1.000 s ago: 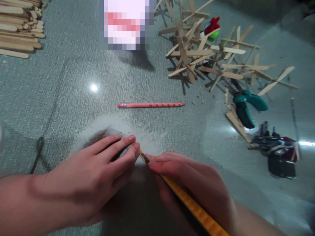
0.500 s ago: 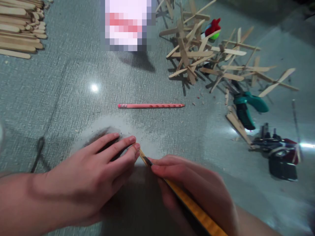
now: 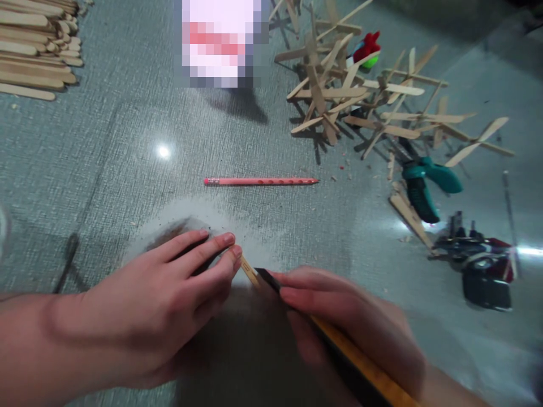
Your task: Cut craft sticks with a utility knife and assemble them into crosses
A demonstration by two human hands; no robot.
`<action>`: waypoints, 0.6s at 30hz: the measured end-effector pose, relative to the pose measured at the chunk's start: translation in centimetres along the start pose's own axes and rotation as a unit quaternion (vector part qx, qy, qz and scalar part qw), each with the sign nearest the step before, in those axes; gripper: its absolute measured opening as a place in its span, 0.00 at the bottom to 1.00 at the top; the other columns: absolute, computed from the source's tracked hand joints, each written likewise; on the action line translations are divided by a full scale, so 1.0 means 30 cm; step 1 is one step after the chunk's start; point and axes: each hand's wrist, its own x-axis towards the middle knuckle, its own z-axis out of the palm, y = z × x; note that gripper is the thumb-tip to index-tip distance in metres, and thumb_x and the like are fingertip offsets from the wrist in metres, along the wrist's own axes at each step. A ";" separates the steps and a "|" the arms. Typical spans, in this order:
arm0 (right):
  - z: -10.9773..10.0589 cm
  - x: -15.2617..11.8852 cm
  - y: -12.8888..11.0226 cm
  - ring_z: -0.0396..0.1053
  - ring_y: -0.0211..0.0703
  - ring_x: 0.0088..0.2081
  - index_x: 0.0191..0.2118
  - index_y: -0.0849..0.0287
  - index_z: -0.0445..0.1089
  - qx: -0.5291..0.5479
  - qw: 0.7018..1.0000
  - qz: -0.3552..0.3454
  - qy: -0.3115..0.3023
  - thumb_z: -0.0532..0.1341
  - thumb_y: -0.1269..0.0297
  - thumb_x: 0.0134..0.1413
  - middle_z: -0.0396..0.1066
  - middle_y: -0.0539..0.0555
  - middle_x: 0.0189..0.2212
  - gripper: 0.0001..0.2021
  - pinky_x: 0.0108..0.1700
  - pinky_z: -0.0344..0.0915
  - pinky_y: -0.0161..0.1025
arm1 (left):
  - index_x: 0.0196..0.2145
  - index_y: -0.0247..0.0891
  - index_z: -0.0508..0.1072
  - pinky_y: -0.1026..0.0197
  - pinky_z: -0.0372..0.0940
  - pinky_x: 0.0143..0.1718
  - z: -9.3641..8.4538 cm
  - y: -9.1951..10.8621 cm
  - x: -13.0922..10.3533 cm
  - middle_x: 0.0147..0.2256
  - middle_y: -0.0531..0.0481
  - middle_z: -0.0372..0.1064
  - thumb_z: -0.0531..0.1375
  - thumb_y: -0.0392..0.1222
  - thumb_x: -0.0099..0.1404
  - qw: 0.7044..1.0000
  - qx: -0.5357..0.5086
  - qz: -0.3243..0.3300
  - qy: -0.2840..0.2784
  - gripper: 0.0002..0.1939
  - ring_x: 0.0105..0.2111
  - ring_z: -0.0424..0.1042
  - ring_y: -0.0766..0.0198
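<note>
Under the fingertips of my left hand (image 3: 169,288) a narrow wooden craft stick (image 3: 249,271) is held; a small pencil-like mark shows on its bare end. The rest of the stick is hidden beneath that hand. My right hand (image 3: 352,322) is closed around a yellow and black utility knife (image 3: 365,367), forefinger and thumb near its dark blade (image 3: 267,277). The blade tip lies right beside the stick's end; whether they touch I cannot tell. Beyond both hands lies a pink pencil (image 3: 263,181), crosswise, its point to the right.
Pale dust (image 3: 199,206) surrounds my left hand. Joined craft-stick crosses (image 3: 322,96) heap at back right, near teal-handled pliers (image 3: 424,186) and a dark, blurred tool (image 3: 479,254). Loose craft sticks (image 3: 29,51) are piled at far left. A pixelated white object (image 3: 216,45) stands at the back.
My right hand has drawn the knife down and to the right, away from my left fingers. More of the stick's end shows. My left hand stays nearly still.
</note>
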 end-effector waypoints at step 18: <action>0.041 0.035 0.017 0.83 0.41 0.33 0.45 0.52 0.73 -0.014 0.997 -0.072 0.002 0.62 0.79 0.56 0.84 0.53 0.36 0.15 0.37 0.82 0.34 | 0.60 0.30 0.73 0.44 0.50 0.76 0.013 0.004 -0.004 0.70 0.38 0.63 0.58 0.47 0.62 1.000 -0.012 -0.001 0.021 0.31 0.72 0.58 0.42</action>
